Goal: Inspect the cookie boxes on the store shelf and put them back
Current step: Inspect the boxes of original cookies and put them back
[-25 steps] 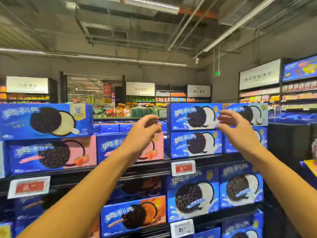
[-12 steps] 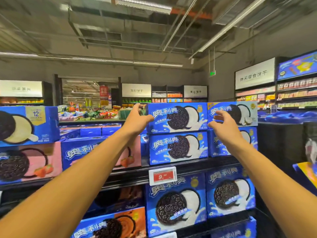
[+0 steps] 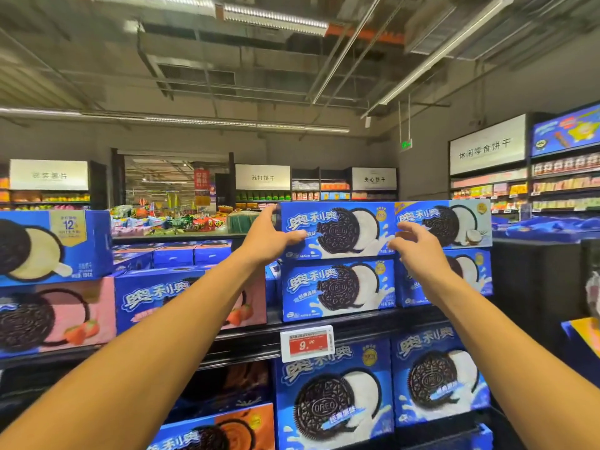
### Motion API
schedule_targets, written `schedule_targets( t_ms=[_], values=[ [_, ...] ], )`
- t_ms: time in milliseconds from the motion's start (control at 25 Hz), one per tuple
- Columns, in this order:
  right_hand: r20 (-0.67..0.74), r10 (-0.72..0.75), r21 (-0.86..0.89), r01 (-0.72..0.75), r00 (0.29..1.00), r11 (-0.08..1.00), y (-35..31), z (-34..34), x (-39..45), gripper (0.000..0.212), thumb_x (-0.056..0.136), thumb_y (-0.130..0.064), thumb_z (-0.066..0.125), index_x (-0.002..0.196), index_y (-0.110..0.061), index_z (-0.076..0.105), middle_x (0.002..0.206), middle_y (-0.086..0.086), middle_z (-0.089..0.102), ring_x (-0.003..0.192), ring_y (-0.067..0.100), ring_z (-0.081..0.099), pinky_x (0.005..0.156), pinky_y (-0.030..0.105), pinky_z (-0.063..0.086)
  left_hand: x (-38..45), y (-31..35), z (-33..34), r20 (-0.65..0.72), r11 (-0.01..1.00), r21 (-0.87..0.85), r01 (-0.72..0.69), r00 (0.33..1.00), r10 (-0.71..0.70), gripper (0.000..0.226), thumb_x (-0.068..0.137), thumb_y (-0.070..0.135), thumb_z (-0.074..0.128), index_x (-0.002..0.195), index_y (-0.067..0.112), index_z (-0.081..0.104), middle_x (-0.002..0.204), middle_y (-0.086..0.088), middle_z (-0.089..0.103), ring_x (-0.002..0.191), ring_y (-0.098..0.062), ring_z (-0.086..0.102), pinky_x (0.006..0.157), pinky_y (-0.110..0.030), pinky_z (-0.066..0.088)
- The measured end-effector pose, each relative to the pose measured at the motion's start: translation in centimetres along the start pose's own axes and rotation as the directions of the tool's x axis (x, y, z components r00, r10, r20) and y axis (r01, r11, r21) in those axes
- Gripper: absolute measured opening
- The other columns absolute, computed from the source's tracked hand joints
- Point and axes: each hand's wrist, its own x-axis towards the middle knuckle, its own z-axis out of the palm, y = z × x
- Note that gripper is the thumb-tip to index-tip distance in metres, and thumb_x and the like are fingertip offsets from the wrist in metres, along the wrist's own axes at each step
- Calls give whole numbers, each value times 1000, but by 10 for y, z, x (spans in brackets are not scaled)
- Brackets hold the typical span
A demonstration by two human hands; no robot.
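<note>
A blue cookie box (image 3: 337,228) printed with a dark cookie and white cream lies on top of an identical box (image 3: 337,289) on the upper shelf (image 3: 246,342). My left hand (image 3: 269,237) grips the top box's left end, thumb across the front and fingers over the end. My right hand (image 3: 418,248) is at the box's right end with fingers spread and bent, in front of the seam with the neighbouring coconut box (image 3: 454,222). Whether it touches the box I cannot tell.
Pink strawberry boxes (image 3: 58,316) and more blue boxes fill the shelf to the left. Large blue boxes (image 3: 331,401) stand on the shelf below, behind a red price tag (image 3: 306,343). A dark shelf end (image 3: 535,287) stands at right, with other store aisles behind.
Both hands reached forward to the top blue box. My left hand closed on its left end and my right hand came to its right end. The view shifted right.
</note>
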Motion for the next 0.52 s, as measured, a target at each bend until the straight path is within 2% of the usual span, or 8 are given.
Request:
schedule_targets(
  t_ms=[80, 160, 240, 280, 320, 400, 440, 520],
  values=[
    [-18, -16, 10, 17, 1000, 1000, -1, 0, -3, 51, 96, -11, 60, 146, -14, 48, 128, 2, 55, 113, 19, 53, 92, 33, 41, -3, 1, -1, -25, 999, -24, -36, 999, 36, 62, 86, 8, 75, 137, 13, 42, 121, -10, 65, 96, -20, 69, 79, -38, 61],
    [-34, -34, 18, 35, 999, 999, -5, -1, -8, 50, 97, -12, 60, 146, -12, 49, 126, -1, 56, 115, 18, 55, 94, 33, 43, -8, 4, -5, -47, 996, -39, -80, 996, 78, 61, 85, 7, 75, 137, 15, 44, 111, -1, 65, 79, -1, 68, 59, -19, 57],
    [-26, -58, 82, 60, 998, 995, -10, -1, -15, 41, 99, -14, 60, 140, -13, 56, 114, -13, 63, 106, 3, 61, 94, 26, 48, -14, 8, -11, -72, 992, -33, -122, 990, 119, 58, 85, 5, 75, 135, 15, 47, 101, 8, 62, 65, 9, 65, 51, -10, 50],
    [-20, -79, 109, 81, 997, 991, -13, -1, -20, 34, 99, -15, 60, 133, -16, 60, 103, -21, 66, 97, -5, 62, 88, 18, 49, -19, 11, -15, -81, 990, -40, -135, 988, 132, 57, 85, 5, 75, 135, 15, 49, 100, 8, 62, 64, 10, 65, 51, -10, 50],
    [-20, -97, 130, 98, 995, 987, -15, -2, -24, 28, 99, -17, 60, 128, -19, 62, 99, -23, 67, 93, -7, 63, 84, 15, 49, -24, 14, -20, -83, 988, -61, -139, 987, 134, 56, 85, 5, 75, 134, 15, 51, 101, 6, 64, 65, 9, 67, 51, -11, 51],
    [-36, -124, 181, 129, 992, 975, -19, -4, -33, 18, 100, -21, 60, 117, -20, 65, 105, -10, 67, 98, 5, 62, 86, 21, 48, -37, 18, -30, -74, 985, -111, -132, 989, 124, 50, 86, 8, 75, 131, 16, 54, 106, 0, 68, 73, -1, 72, 55, -16, 54],
    [-49, -139, 223, 147, 989, 964, -21, -5, -38, 10, 100, -23, 60, 109, -22, 64, 102, -6, 67, 94, 7, 61, 83, 23, 47, -46, 18, -34, -66, 984, -130, -124, 991, 116, 47, 86, 11, 75, 129, 17, 55, 108, -2, 69, 78, -6, 73, 57, -18, 56],
    [-66, -154, 314, 167, 986, 935, -23, -7, -52, 3, 100, -26, 60, 102, -27, 61, 93, -7, 65, 80, 1, 61, 76, 21, 47, -65, 16, -42, -50, 978, -176, -112, 993, 105, 37, 87, 16, 74, 121, 21, 60, 106, 2, 73, 82, -9, 74, 58, -21, 57]
  ],
)
